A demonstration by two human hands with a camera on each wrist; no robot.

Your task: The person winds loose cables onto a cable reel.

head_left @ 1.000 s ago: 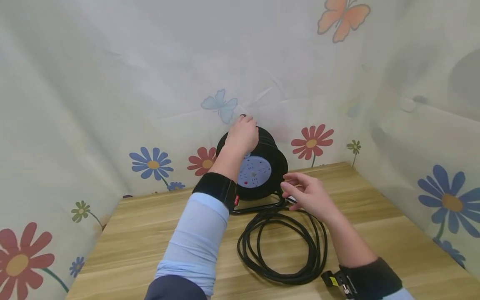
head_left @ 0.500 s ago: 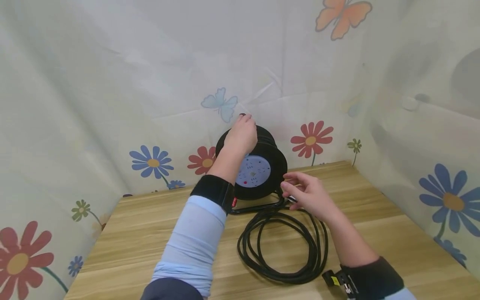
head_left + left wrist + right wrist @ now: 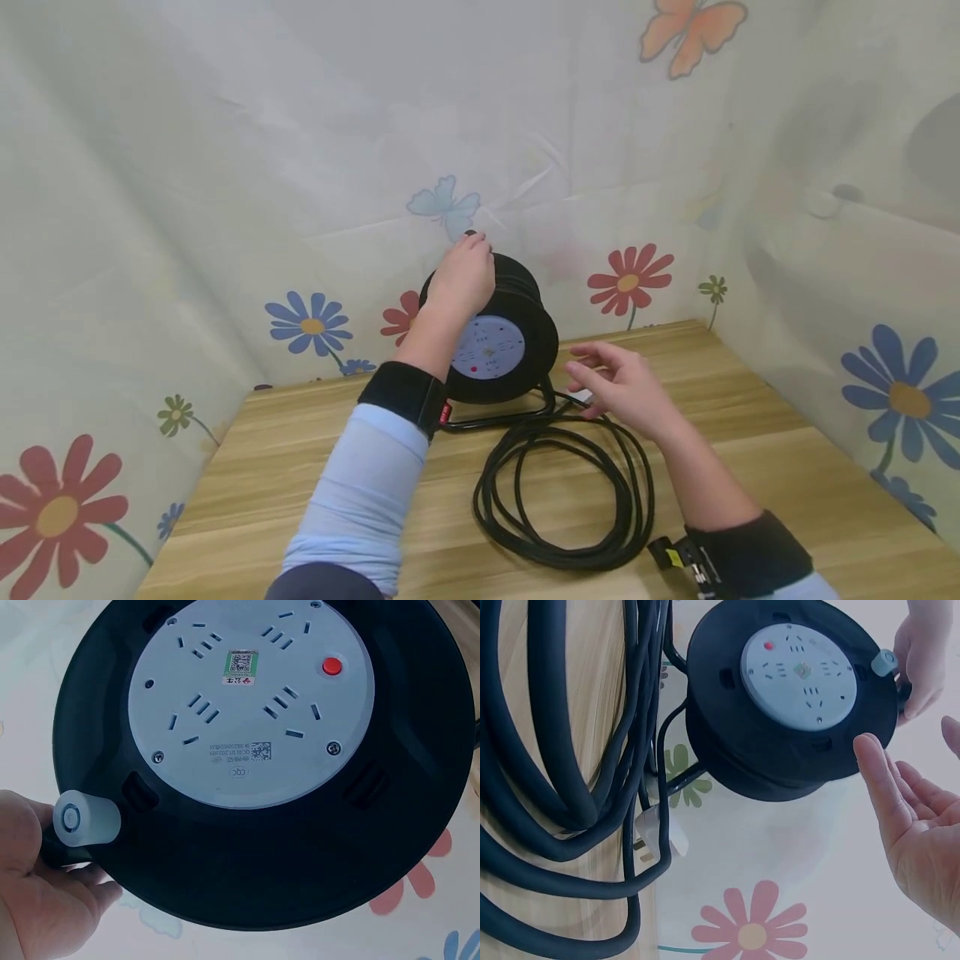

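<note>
- Two risks I see from here. My left hand (image 3: pixel 463 279) curls round the top of the cable reel (image 3: pixel 498 342), thumb by its grey knob (image 3: pixel 86 817); a loose grip could tip the reel off its stand.
- My right hand (image 3: pixel 626 385) hangs with fingers spread and relaxed, gripping nothing, just above the white plug (image 3: pixel 658 831).
- Below those fingers the slack black cable (image 3: pixel 558 492) lies coiled on the table (image 3: pixel 750 467); unguided, I judge it could snag or kink.
</note>
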